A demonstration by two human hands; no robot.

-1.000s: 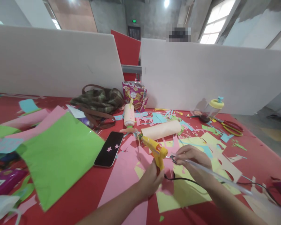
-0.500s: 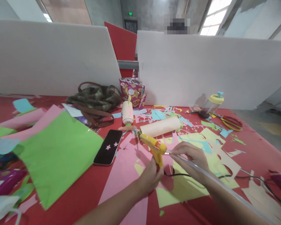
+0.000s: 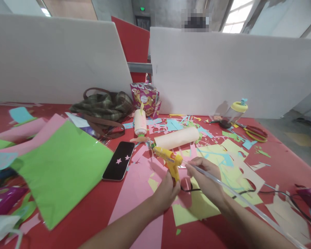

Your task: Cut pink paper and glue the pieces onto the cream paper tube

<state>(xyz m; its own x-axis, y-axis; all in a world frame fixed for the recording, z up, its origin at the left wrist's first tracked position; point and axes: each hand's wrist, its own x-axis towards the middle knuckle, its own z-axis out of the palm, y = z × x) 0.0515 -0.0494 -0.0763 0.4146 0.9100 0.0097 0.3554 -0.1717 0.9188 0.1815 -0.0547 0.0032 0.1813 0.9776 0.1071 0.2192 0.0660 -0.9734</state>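
My left hand (image 3: 166, 193) is wrapped round the grip of a yellow hot glue gun (image 3: 168, 157), whose nozzle points up and left. A long clear glue stick (image 3: 238, 197) is pinched in my right hand (image 3: 207, 174), its front end close behind the gun's rear opening; I cannot tell if it is inside. The rest of the stick runs back along my right forearm. Just beyond the gun lies a cream paper roll (image 3: 177, 137). A smaller upright cream roll (image 3: 140, 121) with a leaf-like tip stands left of it. Under my hands are pink paper (image 3: 129, 204) and pale yellow paper (image 3: 194, 211).
A phone (image 3: 119, 160) with pink stars on it lies left of the gun, beside green sheets (image 3: 64, 166). Scissors (image 3: 255, 133) and a yellow-lidded jar (image 3: 234, 112) are at right. A plaid bag (image 3: 106, 103) and snack bag (image 3: 145, 98) stand at the back.
My right hand has shifted slightly left and down with the glue stick, and its fingers sit differently on it. The gun stays in my left hand. The view has tilted a little.
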